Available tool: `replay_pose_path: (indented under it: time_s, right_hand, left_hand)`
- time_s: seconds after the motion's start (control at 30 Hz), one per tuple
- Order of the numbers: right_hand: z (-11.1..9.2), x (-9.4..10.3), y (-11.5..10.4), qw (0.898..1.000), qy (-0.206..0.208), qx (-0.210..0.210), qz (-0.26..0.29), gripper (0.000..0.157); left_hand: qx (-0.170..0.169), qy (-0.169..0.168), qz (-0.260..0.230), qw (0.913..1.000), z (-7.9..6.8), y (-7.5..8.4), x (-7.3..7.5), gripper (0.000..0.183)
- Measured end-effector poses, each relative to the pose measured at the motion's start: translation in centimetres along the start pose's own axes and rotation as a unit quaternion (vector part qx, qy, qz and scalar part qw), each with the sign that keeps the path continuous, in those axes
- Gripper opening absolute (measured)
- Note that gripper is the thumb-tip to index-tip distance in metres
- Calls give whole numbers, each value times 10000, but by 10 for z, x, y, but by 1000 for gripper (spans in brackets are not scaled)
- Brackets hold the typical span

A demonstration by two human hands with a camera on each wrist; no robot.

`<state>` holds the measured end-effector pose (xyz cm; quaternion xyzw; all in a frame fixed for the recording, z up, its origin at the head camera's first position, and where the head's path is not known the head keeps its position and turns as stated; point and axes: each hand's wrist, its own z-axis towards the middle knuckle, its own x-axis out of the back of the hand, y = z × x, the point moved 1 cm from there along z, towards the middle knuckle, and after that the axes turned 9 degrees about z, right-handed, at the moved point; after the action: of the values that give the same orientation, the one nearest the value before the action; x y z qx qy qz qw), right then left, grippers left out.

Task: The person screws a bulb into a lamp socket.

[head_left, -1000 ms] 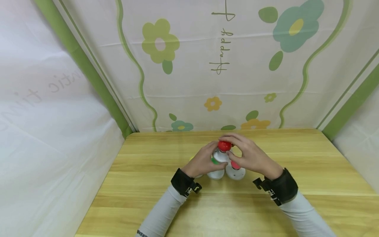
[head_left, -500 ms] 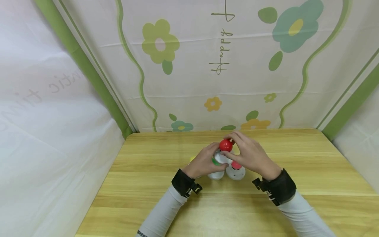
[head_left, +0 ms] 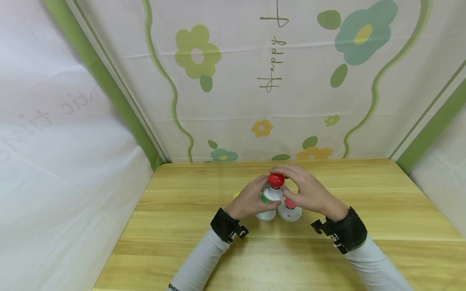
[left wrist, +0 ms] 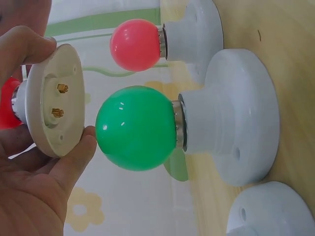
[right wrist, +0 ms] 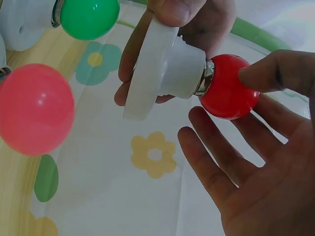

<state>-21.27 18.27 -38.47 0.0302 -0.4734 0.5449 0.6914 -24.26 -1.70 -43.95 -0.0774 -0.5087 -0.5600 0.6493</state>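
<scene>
My left hand grips the rim of a round white lamp holder, with its underside and two brass terminals facing the left wrist camera. A red light bulb sits in this holder, its metal cap partly showing at the socket mouth. With thumb and fingertips, my right hand holds the red bulb. Held above the table, the holder is close to a green bulb in its own white holder. Beside that stands a pink-red bulb in another holder.
A yellow bulb shows partly behind my left hand. Another white holder is at the lower edge of the left wrist view. The wooden table meets a flower-printed white curtain at its far edge.
My right hand has shifted back and forth around the red bulb, its fingers now reaching over the top again. The left hand stays almost still with the holder.
</scene>
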Motion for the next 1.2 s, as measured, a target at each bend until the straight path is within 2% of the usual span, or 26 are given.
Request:
replay_pose_path:
  time_s: [0.3,0.6,0.73,0.87,1.0,1.2]
  right_hand:
    - [0,0,1,9985,354,50,-420,47]
    - [2,-3,2,9947,502,-320,-836,49]
    - [2,-3,3,9956,410,-385,-747,57]
    - [1,-2,1,9987,140,-331,-373,61]
    - [-1,-1,-1,9996,-26,-219,-183,58]
    - [-1,0,-2,9991,171,-129,-376,50]
  left_hand:
    - [22,-27,110,9999,-1,0,0,68]
    - [-59,-57,288,9996,-1,2,1,65]
    - [-37,-61,269,9996,0,2,1,65]
    - [-32,-48,168,9998,0,0,0,66]
    - [-50,-19,107,9999,-1,0,0,69]
    - [-80,-1,145,9999,-1,2,2,68]
